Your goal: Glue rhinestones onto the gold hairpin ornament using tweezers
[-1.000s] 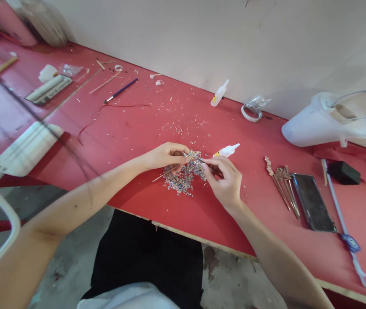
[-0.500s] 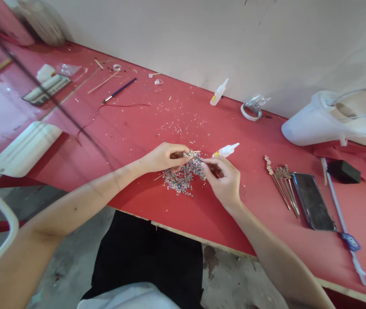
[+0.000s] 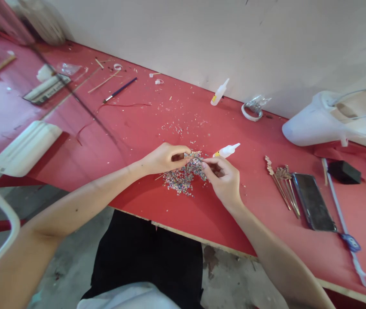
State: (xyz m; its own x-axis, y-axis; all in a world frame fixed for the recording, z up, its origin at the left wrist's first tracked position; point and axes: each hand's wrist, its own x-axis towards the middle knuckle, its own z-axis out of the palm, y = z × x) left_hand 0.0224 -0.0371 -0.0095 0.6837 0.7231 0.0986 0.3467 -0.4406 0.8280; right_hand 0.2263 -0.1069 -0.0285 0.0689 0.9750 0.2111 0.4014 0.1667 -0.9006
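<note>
Stick (image 3: 159,176) is pinched narrowly in my left hand (image 3: 161,158) at the chips (image 3: 180,183), one end showing left of them. My right hand (image 3: 225,178) is at their right; whether it grips anything I can't tell. A bottle (image 3: 227,150) lies near their right.

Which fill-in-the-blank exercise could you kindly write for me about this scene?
1. The bits lie on a table coloured ____.
2. Of the left hand and the right hand, the one nearer the phone is the ____ one.
3. The block is coloured ____.

Missing words: red; right; black.
</note>
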